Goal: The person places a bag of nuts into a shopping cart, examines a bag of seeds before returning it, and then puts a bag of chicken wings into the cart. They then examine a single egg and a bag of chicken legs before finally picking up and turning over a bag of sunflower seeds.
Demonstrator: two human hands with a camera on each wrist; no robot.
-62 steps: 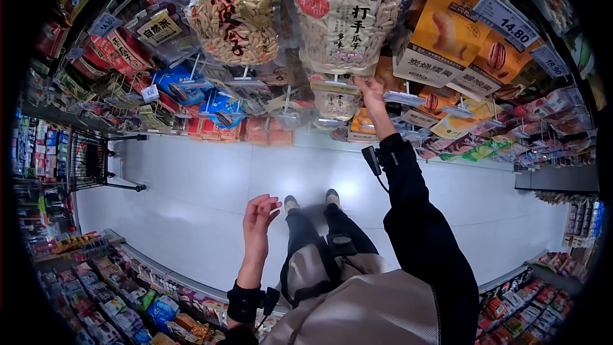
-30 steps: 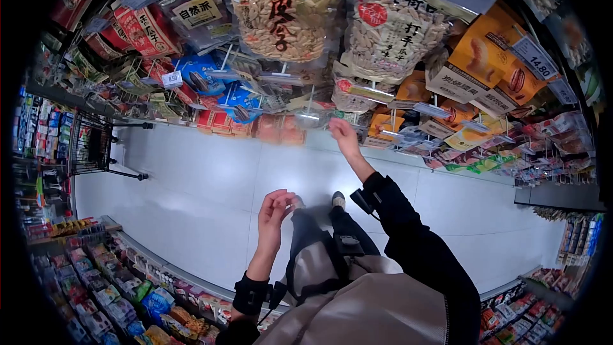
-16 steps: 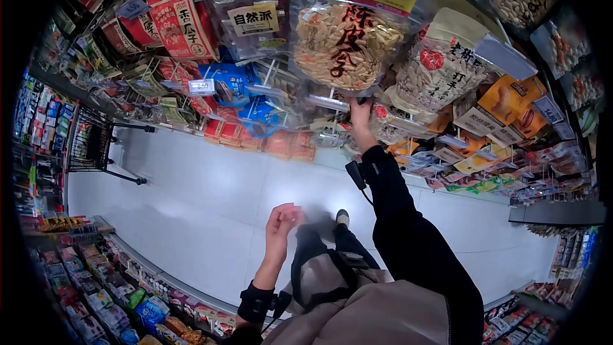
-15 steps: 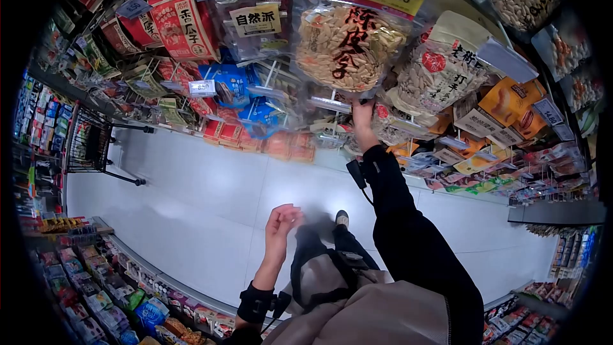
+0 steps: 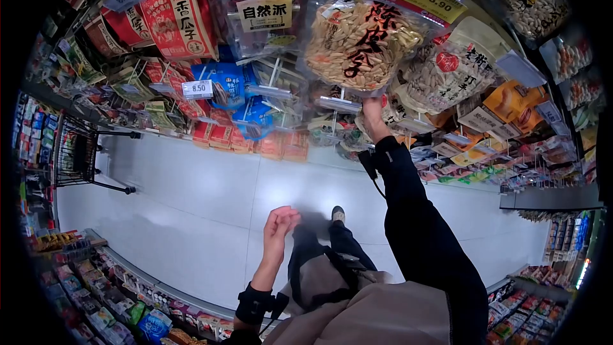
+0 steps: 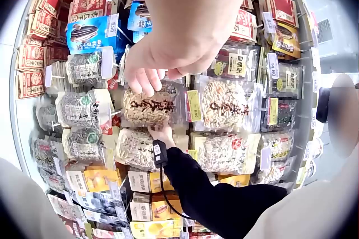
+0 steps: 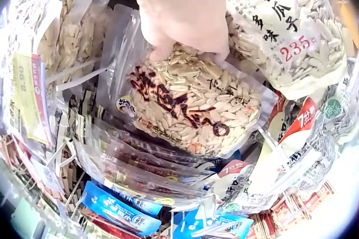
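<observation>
Under a large clear bag of melon seeds [image 5: 367,45] with dark red lettering, my right hand [image 5: 373,118] reaches into the hanging row below. The right wrist view shows that hand gripping the edge of a matching bag of melon seeds [image 7: 190,104], its fingertips partly hidden. This lower bag [image 6: 147,107] also shows in the left wrist view. My left hand [image 5: 276,233] hangs in the air above the floor, fingers loosely curled, holding nothing. To the right of the gripped bag hangs a bag of pale seeds [image 7: 289,37].
Price tags [image 5: 198,89] and metal hooks stick out among red seed bags [image 5: 179,16], blue packets [image 5: 227,83] and orange nut packs [image 5: 514,102]. A shopping cart [image 5: 76,153] stands at left. Low shelves of snacks [image 5: 115,306] run behind me.
My right hand has left the pale seed bags, drawn back, then moved left and reached to the lower melon seed bag. The view has shifted toward the left of the shelf.
</observation>
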